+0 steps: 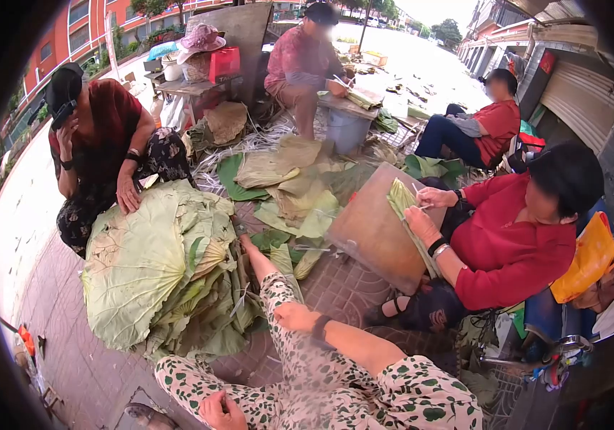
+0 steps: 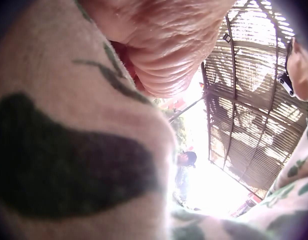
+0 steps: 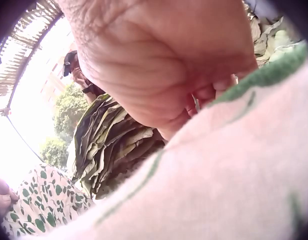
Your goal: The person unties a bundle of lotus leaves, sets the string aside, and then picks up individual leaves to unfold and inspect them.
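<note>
My left hand [image 1: 222, 411] rests on one thigh of the leaf-print trousers [image 1: 393, 390], its fingers loosely bent. Up close in the left wrist view, the heel of that hand [image 2: 169, 50] lies against the printed cloth. My right hand [image 1: 295, 316], with a dark band at the wrist, rests on the other leg, around the knee. The right wrist view has its palm [image 3: 139, 65] over the cloth, with the fingertips partly hidden. Both hands hold nothing visible. Just beyond my legs stands a tall stack of large dried lotus leaves [image 1: 142, 265], nearest to my outstretched foot.
A person in dark red [image 1: 103, 118] sits behind the stack, one hand on it. To the right, another person [image 1: 522, 222] works a folded leaf on a wooden board [image 1: 379, 222]. More leaves [image 1: 285, 172] lie on the paving. Two more people sit farther back, one beside a grey bucket [image 1: 348, 130].
</note>
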`<control>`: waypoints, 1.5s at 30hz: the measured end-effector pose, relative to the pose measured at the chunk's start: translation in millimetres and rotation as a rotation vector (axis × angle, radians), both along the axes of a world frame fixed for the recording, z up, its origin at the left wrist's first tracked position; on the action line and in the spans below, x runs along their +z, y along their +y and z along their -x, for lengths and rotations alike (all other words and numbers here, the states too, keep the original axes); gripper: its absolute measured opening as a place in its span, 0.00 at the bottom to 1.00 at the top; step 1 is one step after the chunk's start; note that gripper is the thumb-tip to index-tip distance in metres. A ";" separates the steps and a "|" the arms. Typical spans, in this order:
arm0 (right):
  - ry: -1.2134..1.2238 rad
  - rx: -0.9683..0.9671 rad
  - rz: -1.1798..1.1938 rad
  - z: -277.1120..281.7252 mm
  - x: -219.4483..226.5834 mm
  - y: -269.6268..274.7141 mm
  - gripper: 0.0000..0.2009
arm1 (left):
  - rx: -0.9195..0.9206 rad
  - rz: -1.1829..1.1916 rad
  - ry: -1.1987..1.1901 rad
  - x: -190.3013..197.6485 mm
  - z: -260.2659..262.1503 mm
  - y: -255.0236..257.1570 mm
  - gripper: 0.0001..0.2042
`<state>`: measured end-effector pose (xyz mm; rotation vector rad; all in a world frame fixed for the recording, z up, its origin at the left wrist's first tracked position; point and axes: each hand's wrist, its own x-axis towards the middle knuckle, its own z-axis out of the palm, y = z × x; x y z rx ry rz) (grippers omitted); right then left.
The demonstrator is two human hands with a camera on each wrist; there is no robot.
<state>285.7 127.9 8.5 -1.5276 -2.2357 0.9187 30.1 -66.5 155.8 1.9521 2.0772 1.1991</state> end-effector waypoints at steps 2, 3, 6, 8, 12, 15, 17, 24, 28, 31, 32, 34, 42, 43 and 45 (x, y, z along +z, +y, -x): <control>0.097 -0.010 0.044 -2.9 -1.8 3.0 0.09 | 0.013 -0.046 -0.001 -26.2 2.4 -0.4 0.08; 0.190 0.005 0.159 -7.9 -4.0 9.9 0.10 | 0.021 -0.021 -0.016 -29.1 5.1 0.2 0.09; 0.429 -0.193 0.638 -28.9 2.9 32.5 0.12 | 0.035 0.017 -0.019 -36.5 10.6 -2.2 0.11; 0.688 -0.364 0.705 -52.9 -10.0 34.9 0.14 | 0.046 0.022 -0.007 -33.5 11.3 -3.1 0.11; 0.483 -0.562 0.566 -80.0 -38.7 34.5 0.14 | 0.075 0.056 0.001 -34.5 11.8 -1.6 0.11; 0.341 -0.605 0.502 -104.8 -109.5 35.0 0.13 | 0.104 0.095 0.002 -33.3 12.4 -2.1 0.10; 0.213 -0.577 0.484 -112.7 -145.2 34.8 0.14 | 0.132 0.103 0.043 -31.9 12.0 -1.9 0.10; 0.086 -0.685 0.451 -70.7 -161.1 34.8 0.22 | 0.178 0.171 0.161 -25.1 5.8 4.1 0.09; 0.010 -0.685 0.413 -48.4 -163.0 45.5 0.30 | 0.205 0.206 0.208 -19.8 -2.9 15.2 0.07; -0.038 -0.734 0.454 -40.9 -172.5 49.0 0.34 | 0.241 0.239 0.230 -19.6 -6.6 19.6 0.07; -0.055 -0.782 0.420 -38.3 -178.6 47.7 0.36 | 0.251 0.244 0.240 -20.1 -6.7 21.1 0.07; -0.032 -0.799 0.337 -36.1 -197.6 50.2 0.31 | 0.266 0.263 0.241 -23.2 -5.9 21.7 0.07; 0.506 -0.760 0.529 -41.4 -197.4 55.5 0.17 | 0.262 0.265 0.238 -24.1 -3.2 21.9 0.07; 0.580 -0.810 0.612 -43.1 -175.2 56.8 0.16 | 0.255 0.254 0.226 -23.2 -3.3 22.6 0.07; 0.626 -0.789 0.540 -58.4 -169.2 57.5 0.15 | 0.255 0.243 0.213 -21.9 -3.0 24.3 0.07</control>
